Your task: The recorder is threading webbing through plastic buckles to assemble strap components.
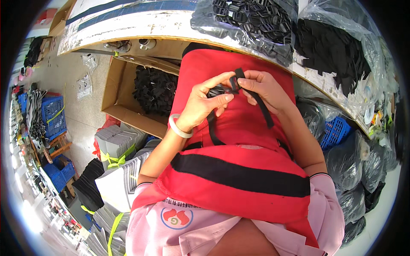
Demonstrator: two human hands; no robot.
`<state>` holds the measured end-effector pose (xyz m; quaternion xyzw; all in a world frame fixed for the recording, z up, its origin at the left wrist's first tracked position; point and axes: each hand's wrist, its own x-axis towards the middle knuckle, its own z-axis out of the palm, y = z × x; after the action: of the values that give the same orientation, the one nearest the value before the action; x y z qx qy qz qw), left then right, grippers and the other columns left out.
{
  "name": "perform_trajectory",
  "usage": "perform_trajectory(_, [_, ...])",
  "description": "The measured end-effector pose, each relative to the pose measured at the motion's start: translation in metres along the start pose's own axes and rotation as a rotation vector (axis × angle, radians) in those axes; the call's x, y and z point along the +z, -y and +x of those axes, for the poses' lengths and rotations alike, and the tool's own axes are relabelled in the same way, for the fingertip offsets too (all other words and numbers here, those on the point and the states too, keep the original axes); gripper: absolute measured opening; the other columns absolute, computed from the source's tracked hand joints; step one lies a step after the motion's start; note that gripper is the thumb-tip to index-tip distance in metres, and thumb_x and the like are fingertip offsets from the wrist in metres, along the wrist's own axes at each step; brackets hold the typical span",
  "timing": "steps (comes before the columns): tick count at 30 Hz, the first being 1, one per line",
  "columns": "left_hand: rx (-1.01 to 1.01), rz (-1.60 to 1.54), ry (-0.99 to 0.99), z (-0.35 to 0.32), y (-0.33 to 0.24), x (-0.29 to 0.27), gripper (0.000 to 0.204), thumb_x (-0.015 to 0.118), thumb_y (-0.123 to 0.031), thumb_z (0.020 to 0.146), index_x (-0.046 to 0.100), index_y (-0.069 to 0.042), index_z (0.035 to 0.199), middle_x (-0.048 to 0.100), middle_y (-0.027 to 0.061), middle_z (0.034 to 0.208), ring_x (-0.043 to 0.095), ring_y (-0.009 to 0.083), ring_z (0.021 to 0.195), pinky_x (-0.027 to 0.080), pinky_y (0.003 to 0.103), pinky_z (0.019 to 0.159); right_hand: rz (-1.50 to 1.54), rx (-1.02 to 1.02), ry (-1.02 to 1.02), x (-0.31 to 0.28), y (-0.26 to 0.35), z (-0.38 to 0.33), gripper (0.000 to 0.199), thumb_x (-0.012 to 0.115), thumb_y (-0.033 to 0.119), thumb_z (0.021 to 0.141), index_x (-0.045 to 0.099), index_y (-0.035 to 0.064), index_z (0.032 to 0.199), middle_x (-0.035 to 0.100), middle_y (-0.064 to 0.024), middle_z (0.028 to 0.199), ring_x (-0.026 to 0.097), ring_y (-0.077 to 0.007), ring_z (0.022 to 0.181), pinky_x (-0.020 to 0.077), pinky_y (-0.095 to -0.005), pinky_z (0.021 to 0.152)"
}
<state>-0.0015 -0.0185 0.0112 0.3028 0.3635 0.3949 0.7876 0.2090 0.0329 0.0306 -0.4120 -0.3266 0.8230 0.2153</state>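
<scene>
Above my lap, over a red apron point(256, 141), my two hands meet. My left hand point(196, 104) is closed on a black plastic buckle point(233, 84), and more black plastic shows inside its curled fingers. Between the thumb and fingers of my right hand point(270, 90) is a black webbing strap point(265, 113). One end of the strap stands up at the buckle; the other hangs down beneath the right hand. Whether the strap passes through the buckle's slot I cannot tell. Another black strap point(212, 128) hangs below my left hand.
Ahead, the white worktable point(149, 25) bears a plastic bag of black buckles point(256, 19) and a pile of black strap pieces point(333, 51). Left of my lap stands a cardboard box point(132, 121) with black pieces inside. Grey sheet stacks point(121, 141) lie nearer; filled plastic bags point(348, 160) lie right.
</scene>
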Motion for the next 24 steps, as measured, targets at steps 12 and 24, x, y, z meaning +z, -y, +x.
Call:
perform_trajectory(12, [-0.110, -0.946, 0.204, 0.011, 0.025, -0.025, 0.032, 0.052, -0.011, 0.097, 0.052, -0.002, 0.127, 0.058, 0.0065, 0.092, 0.050, 0.0121, 0.062, 0.042, 0.021, 0.044, 0.273, -0.041, 0.072, 0.000, -0.016, 0.003, 0.020, 0.061, 0.025, 0.094, 0.059, 0.0049, 0.092, 0.053, 0.0013, 0.068, 0.047, -0.0055, 0.052, 0.0380, -0.0194, 0.048])
perform_trajectory(24, [0.066, -0.276, -0.105, 0.001, 0.021, -0.012, 0.032, 0.060, -0.009, 0.093, 0.057, -0.002, 0.124, 0.057, 0.0031, 0.089, 0.055, 0.0103, 0.065, 0.042, 0.021, 0.047, 0.344, 0.037, 0.136, 0.010, -0.029, 0.006, 0.022, 0.058, 0.024, 0.096, 0.058, 0.0028, 0.102, 0.053, 0.0019, 0.069, 0.046, -0.0051, 0.053, 0.0393, -0.0184, 0.050])
